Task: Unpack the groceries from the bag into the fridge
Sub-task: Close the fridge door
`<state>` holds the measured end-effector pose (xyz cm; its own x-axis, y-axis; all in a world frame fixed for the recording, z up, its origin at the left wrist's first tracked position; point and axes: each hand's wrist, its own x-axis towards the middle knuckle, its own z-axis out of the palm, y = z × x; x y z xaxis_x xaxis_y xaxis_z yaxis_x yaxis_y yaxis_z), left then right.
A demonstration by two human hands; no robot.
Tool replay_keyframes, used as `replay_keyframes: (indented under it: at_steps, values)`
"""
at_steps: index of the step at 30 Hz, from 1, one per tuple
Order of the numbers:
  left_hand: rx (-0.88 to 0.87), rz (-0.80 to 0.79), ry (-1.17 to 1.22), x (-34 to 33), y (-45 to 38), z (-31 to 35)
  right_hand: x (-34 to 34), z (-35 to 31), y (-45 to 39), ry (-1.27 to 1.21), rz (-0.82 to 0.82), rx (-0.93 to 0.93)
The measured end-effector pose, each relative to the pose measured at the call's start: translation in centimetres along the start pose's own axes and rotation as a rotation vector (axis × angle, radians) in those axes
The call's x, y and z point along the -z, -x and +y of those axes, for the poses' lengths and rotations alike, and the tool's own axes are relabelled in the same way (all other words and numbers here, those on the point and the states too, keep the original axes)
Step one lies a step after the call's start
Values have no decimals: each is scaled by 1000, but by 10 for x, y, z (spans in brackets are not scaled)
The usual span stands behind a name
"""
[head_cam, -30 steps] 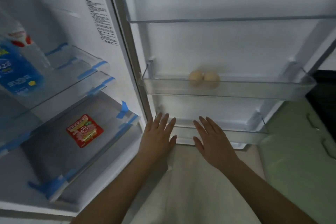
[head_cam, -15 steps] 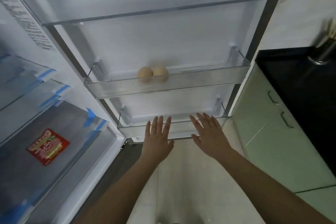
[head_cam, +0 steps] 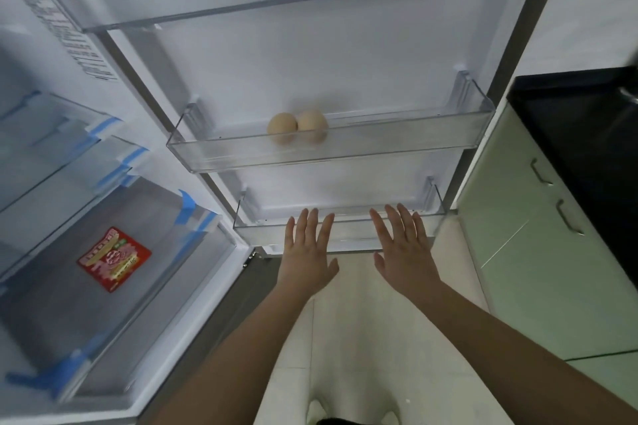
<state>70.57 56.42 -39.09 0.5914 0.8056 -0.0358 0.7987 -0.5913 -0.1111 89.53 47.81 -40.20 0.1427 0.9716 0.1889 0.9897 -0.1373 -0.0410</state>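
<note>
Both hands empty, fingers spread flat: left hand (head_cam: 308,252) and right hand (head_cam: 402,250) hover side by side in front of the lowest door bin (head_cam: 262,235), fingertips over its front lip, contact not clear. Two eggs (head_cam: 297,124) sit touching each other in the middle door bin (head_cam: 414,143) above. Red packet (head_cam: 114,259) lies flat on the lower shelf (head_cam: 69,304) inside the fridge. Bag not in view, so cannot tell what's left to unpack; judged as between items, nothing carried.

Versus a second ago: view has swung right and tilted, the blue-label bottle on the upper fridge shelf is out of frame, green cabinet (head_cam: 518,269) and black desk (head_cam: 587,131) now show at right. Hands kept the same open pose and nearly the same spot by the bottom bin, slightly further apart. Eggs and packet unmoved
</note>
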Motion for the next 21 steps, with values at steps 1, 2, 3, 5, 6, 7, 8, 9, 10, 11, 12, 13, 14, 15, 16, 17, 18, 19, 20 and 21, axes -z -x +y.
replay_keyframes:
  at_steps: [1,2,3,5,6,7,8,9,10,11,12,13,14,15,16,17,18,19,20,21]
  values:
    - [-3,-6,-12,0,1,0,-1,0,0,-3,13,0]
    - [-10,-4,-14,1,1,0,-1,0,1,-5,22,-2]
    - [-20,1,-8,2,2,-1,-1,-2,2,-6,28,-8]
    - [-37,6,4,6,4,-3,1,-6,3,-1,21,-22]
    - [-40,4,10,7,5,-4,3,-8,4,4,14,-28]
    - [-39,1,18,8,7,-4,4,-10,5,4,9,-32]
    - [-34,-1,28,8,8,-4,5,-11,7,1,7,-35]
    - [-29,-4,36,9,9,-4,7,-13,8,-6,9,-35]
    - [-27,-6,40,9,10,-4,8,-14,10,-10,12,-35]
    - [-30,-7,39,10,12,-4,9,-15,11,-12,13,-36]
    - [-36,-9,38,10,13,-6,11,-17,13,-14,11,-38]
    - [-45,-13,37,11,15,-8,14,-19,16,-13,6,-40]
    - [-52,-16,37,11,17,-10,16,-21,19,-9,-2,-40]
    - [-58,-12,36,11,20,-12,19,-23,22,-1,-9,-38]
    - [-62,-4,35,11,23,-14,21,-25,27,6,-13,-35]
    - [-61,0,35,12,26,-15,22,-28,31,10,-19,-32]
    - [-57,-3,34,12,30,-15,24,-32,37,9,-27,-32]
    - [-53,-8,31,12,36,-17,26,-37,43,5,-31,-35]
    - [-52,-13,26,12,41,-18,28,-42,49,-1,-35,-39]
    - [-54,-19,23,13,47,-21,30,-49,56,-7,-44,-43]
